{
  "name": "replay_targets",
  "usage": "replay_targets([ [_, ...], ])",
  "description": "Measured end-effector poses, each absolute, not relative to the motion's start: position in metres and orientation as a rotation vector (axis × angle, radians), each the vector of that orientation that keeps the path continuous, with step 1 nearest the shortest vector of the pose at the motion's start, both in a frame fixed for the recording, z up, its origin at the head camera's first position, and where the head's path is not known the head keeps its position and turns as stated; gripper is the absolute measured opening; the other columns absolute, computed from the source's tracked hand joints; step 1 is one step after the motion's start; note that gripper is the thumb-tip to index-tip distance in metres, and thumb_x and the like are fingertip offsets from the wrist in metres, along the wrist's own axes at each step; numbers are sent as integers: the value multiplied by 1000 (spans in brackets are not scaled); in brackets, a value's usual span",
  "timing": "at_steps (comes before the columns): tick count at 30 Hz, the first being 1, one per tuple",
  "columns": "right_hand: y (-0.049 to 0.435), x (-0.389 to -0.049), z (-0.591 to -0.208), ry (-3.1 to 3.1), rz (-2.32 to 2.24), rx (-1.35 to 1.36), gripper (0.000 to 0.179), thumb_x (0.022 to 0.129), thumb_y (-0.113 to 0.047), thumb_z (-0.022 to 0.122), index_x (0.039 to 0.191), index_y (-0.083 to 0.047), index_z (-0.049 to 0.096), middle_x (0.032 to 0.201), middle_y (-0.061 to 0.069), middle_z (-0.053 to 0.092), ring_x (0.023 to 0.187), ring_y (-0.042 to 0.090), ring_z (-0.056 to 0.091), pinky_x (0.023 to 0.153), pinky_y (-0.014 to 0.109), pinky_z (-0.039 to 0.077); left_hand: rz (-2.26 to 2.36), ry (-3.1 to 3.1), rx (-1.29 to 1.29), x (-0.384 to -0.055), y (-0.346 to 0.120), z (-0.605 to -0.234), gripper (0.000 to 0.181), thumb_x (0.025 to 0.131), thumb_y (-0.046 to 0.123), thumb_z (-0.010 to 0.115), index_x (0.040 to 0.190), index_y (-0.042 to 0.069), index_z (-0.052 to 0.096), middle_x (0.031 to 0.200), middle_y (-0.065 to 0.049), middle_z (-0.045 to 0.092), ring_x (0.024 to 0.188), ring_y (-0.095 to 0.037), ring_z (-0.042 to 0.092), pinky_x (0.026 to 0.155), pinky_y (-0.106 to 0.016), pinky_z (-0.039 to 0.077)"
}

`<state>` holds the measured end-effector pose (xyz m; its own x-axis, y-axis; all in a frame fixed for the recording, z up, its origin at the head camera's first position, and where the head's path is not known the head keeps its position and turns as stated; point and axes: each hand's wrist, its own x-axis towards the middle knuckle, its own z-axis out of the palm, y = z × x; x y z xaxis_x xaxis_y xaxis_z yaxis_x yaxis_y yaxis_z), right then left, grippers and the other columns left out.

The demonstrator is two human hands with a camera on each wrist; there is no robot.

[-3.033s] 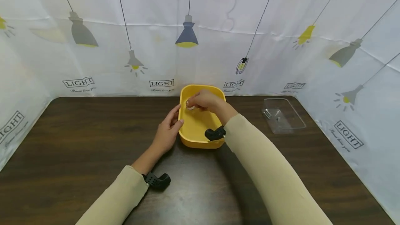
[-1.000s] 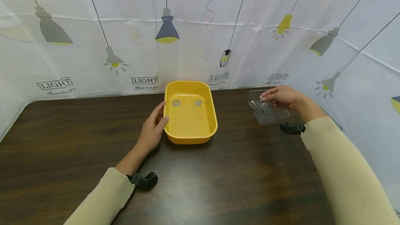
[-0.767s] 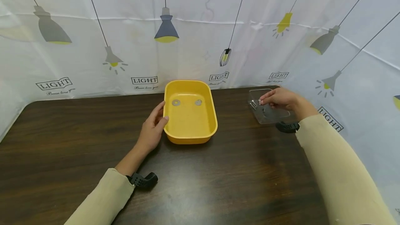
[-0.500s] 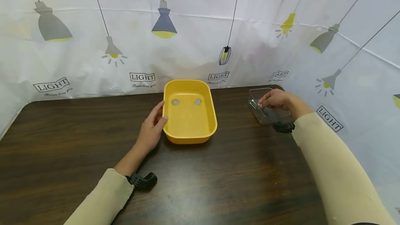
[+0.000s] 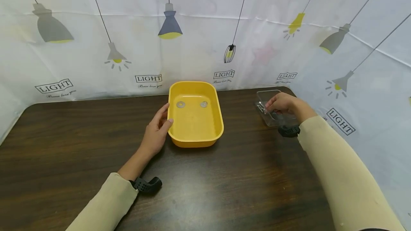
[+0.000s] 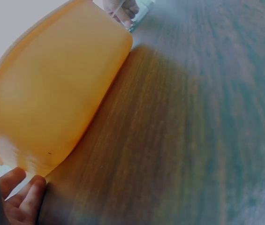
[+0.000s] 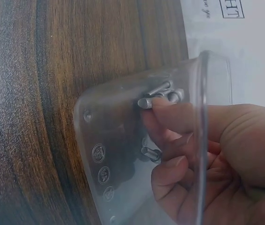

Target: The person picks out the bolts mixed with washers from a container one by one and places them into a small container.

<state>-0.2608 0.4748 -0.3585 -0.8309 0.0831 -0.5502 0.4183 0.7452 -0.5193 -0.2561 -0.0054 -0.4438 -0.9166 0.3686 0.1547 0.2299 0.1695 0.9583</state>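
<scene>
The yellow tub (image 5: 196, 127) stands upright on the table, with two flat metal washers (image 5: 181, 104) on its floor near the back. My left hand (image 5: 155, 133) rests against the tub's left side, fingers and thumb touching the wall and rim; the left wrist view shows its fingertips (image 6: 34, 187) at the outer wall. Over at the right, my right hand (image 5: 282, 103) reaches into a clear plastic box (image 5: 269, 119). Its thumb and index finger pinch a small metal bolt (image 7: 145, 103). More bolts (image 7: 150, 153) lie in the box around the fingers.
The dark wooden table (image 5: 205, 188) ends at the back against a white sheet (image 5: 199, 52) printed with lamps. This sheet also runs along the right side, close behind the clear box. Both wrists wear black camera mounts (image 5: 147, 185).
Three seconds ago my right hand was inside the yellow tub; it has since moved right to the clear box. Over the last second it has lowered slightly there. My left hand stays at the tub.
</scene>
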Motion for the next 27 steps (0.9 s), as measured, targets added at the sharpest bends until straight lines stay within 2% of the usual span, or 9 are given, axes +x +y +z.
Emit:
replay_targets([
  [13,470,-260,-360,2462,-923,410,26,93,-12,72,111,5,66,70,-5,59,59,7,45,57,24,43,1852,2320,596,-257,-6,-445,57,106,27,49,160,25,31,150,-13,54,112,-29,63,82,-15,50],
  [21,472,-252,-360,2536,-872,414,36,94,-16,70,122,6,65,72,-5,61,58,8,45,58,27,43,1842,2312,597,-256,-5,-447,57,106,30,49,160,27,30,151,-13,53,115,-30,63,84,-14,49],
  [24,471,-247,-355,2661,-804,397,33,95,-18,67,120,5,68,77,1,65,63,10,49,60,29,45,1840,2315,593,-257,-5,-447,57,106,30,49,160,28,30,151,-13,53,116,-30,63,87,-18,51],
  [27,468,-240,-350,2795,-784,363,33,99,-20,63,117,6,69,90,10,73,73,14,56,64,29,47,1832,2321,578,-256,-6,-447,56,106,31,48,160,30,30,151,-12,53,118,-29,62,94,-31,54],
])
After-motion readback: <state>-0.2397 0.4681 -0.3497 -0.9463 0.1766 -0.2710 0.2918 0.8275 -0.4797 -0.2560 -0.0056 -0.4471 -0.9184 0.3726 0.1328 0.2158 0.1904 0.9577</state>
